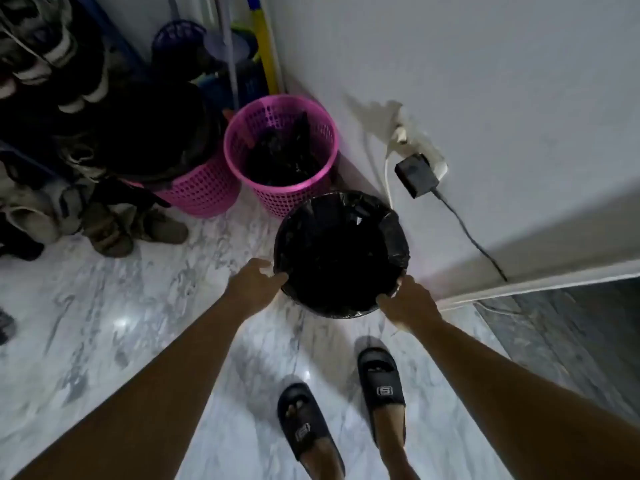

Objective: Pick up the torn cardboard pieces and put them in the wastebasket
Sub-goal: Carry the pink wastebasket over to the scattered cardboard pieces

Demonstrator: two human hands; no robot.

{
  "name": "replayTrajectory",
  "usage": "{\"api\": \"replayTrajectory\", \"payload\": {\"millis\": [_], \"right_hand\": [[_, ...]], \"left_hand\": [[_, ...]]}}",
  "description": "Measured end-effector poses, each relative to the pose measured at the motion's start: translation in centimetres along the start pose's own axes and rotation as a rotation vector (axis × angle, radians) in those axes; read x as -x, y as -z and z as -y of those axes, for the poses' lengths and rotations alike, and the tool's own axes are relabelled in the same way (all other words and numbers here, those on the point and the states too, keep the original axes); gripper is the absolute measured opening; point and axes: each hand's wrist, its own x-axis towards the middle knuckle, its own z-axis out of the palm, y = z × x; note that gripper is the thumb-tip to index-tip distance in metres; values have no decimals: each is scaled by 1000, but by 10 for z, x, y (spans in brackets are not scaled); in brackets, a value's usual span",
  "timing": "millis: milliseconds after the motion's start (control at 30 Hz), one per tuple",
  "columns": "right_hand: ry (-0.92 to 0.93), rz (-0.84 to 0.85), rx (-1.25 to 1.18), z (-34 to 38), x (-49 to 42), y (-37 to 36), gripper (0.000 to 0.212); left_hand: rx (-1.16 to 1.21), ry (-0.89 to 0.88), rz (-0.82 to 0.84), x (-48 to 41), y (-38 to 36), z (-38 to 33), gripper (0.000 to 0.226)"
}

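A round wastebasket (398, 237) lined with a black plastic bag stands on the marble floor near the wall. My left hand (251, 282) grips its near-left rim. My right hand (407, 301) grips the near-right rim. The inside of the basket is dark and I cannot make out its contents. No torn cardboard pieces show anywhere in view.
Two pink mesh baskets (277, 147) (201, 188) stand behind it, holding dark bags. Shoes (107, 233) crowd the left. A wall socket with a black adapter (415, 174) and cable sits right. Broom handles (263, 53) lean in the corner. My slippered feet (379, 386) stand below.
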Motion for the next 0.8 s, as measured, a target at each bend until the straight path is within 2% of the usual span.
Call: {"api": "replayTrajectory", "payload": {"millis": [133, 200, 267, 367, 433, 533, 567, 667, 800], "right_hand": [[-293, -67, -324, 5, -80, -38, 83], [-351, -96, -411, 4, -108, -56, 83], [-341, -132, -426, -4, -119, -67, 73], [-348, -173, -417, -17, -127, -73, 56], [-354, -170, -441, -20, -122, -74, 55], [-318, -132, -473, -9, -103, -67, 57], [-298, -110, -458, -2, -92, -61, 57], [-226, 0, -375, 30, -45, -42, 53], [-61, 70, -191, 90, 42, -23, 49]], "left_hand": [[190, 98, -17, -66, -35, 19, 77], [287, 134, -40, -86, -54, 29, 85], [400, 165, -26, -95, -71, 36, 89], [439, 143, -34, -96, -81, 40, 68], [420, 153, -40, -92, -77, 44, 60], [407, 261, -56, -75, -54, 59, 47], [410, 292, -71, -63, -42, 66, 43], [408, 343, -150, -21, -8, 99, 52], [588, 426, -246, 99, 37, 114, 38]]}}
